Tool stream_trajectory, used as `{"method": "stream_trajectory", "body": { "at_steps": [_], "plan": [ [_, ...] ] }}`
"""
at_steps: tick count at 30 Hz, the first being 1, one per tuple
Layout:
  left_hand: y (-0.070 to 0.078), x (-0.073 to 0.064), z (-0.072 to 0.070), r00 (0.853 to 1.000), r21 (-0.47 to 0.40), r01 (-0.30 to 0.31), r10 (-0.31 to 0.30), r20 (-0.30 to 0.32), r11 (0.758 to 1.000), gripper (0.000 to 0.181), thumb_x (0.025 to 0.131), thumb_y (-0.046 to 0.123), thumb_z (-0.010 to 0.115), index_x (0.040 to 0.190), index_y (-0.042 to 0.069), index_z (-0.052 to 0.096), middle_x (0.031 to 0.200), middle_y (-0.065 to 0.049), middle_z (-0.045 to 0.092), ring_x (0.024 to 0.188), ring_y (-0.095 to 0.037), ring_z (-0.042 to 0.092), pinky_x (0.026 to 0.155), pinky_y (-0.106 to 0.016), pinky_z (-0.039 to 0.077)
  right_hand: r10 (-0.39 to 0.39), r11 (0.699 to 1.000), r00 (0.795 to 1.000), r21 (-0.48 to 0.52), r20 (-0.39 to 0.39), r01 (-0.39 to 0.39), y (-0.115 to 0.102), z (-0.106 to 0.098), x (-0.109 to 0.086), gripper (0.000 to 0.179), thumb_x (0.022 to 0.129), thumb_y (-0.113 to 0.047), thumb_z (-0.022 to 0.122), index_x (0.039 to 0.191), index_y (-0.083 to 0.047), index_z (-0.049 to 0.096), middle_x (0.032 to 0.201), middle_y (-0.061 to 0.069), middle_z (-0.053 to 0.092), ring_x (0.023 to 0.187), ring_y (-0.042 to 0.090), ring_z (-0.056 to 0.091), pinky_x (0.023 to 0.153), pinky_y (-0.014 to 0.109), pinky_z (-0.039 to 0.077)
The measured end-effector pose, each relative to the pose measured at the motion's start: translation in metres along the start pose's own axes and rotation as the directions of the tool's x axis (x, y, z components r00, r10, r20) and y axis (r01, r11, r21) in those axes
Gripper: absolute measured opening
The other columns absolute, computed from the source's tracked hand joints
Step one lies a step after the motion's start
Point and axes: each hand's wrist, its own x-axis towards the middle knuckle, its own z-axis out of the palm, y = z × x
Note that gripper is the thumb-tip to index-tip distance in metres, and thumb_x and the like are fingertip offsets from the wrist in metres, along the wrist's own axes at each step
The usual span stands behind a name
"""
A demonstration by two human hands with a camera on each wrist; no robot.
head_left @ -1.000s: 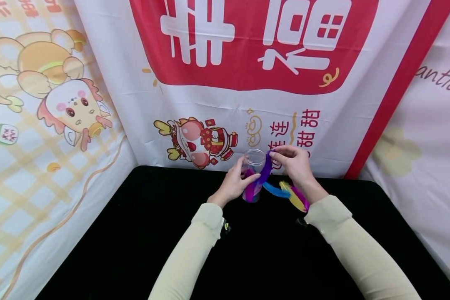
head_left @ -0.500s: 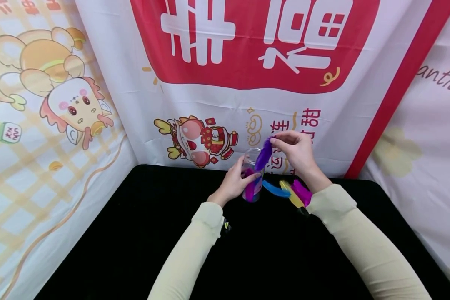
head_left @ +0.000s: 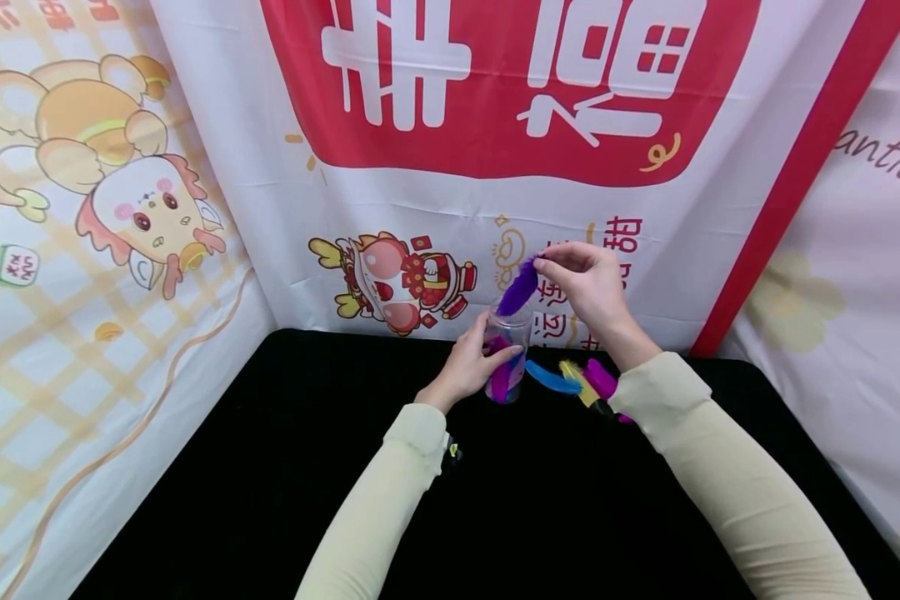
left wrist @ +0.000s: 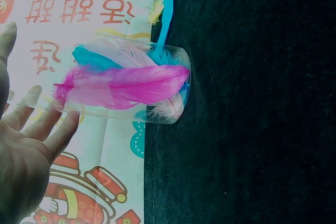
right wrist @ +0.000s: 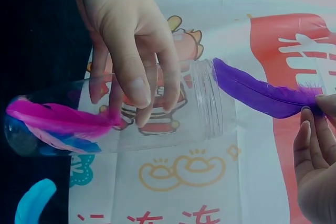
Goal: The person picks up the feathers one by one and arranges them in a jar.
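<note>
A clear jar [right wrist: 173, 135] with a threaded mouth stands upright near the table's back edge. My left hand [head_left: 467, 367] grips its side, thumb and fingers around it. Inside the lower part lie a magenta feather [left wrist: 126, 85], a pale one and some blue ones. My right hand [head_left: 588, 287] pinches a purple feather [right wrist: 262, 93] by one end, above the jar. The feather's free tip is right at the jar's mouth, slanting down toward it in the head view.
To the jar's right on the black table [head_left: 525, 517] lie a blue feather [head_left: 551, 379], a yellow feather [head_left: 581, 383] and a magenta feather [head_left: 602, 377], partly under the right forearm. A white and red printed cloth [head_left: 450, 200] hangs right behind the table.
My right hand has risen with the purple feather, whose lower tip has gone from beside the jar up to its mouth. My left hand and the jar have stayed in place.
</note>
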Motion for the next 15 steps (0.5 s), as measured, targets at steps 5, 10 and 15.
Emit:
{"method": "stream_trajectory", "body": {
  "at_steps": [5, 10, 15],
  "plan": [
    [-0.001, 0.001, 0.0, 1.0, -0.007, -0.009, 0.009, 0.0, 1.0, 0.075, 0.098, 0.045, 0.069, 0.159, 0.028, 0.028, 0.15, -0.005, 0.049, 0.133, -0.028, 0.057, 0.105, -0.045, 0.051, -0.006, 1.0, 1.0, -0.025, 0.014, 0.006, 0.0, 0.001, 0.003, 0.026, 0.091, -0.017, 0.081, 0.107, 0.002, 0.077, 0.092, 0.0, 0.076, 0.087, 0.013, 0.069, 0.075, 0.022, 0.055],
    [-0.001, 0.002, 0.0, 1.0, -0.008, -0.008, 0.008, -0.004, 1.0, 0.074, 0.097, 0.046, 0.07, 0.158, 0.027, 0.03, 0.15, -0.004, 0.05, 0.133, -0.027, 0.057, 0.105, -0.044, 0.051, -0.003, 0.999, 0.999, -0.052, 0.044, 0.005, 0.006, 0.002, 0.005, 0.024, 0.091, -0.013, 0.08, 0.107, 0.004, 0.076, 0.091, 0.001, 0.076, 0.083, 0.011, 0.067, 0.07, 0.022, 0.055],
    [-0.001, 0.001, 0.001, 1.0, -0.012, 0.003, -0.003, -0.002, 1.0, 0.076, 0.097, 0.048, 0.07, 0.158, 0.026, 0.03, 0.15, -0.004, 0.05, 0.133, -0.026, 0.056, 0.106, -0.044, 0.051, 0.01, 0.996, 0.998, -0.087, 0.066, -0.004, 0.013, 0.003, 0.005, 0.023, 0.092, -0.012, 0.079, 0.108, 0.004, 0.076, 0.093, 0.004, 0.077, 0.081, 0.009, 0.068, 0.069, 0.021, 0.056]
  ]
}}
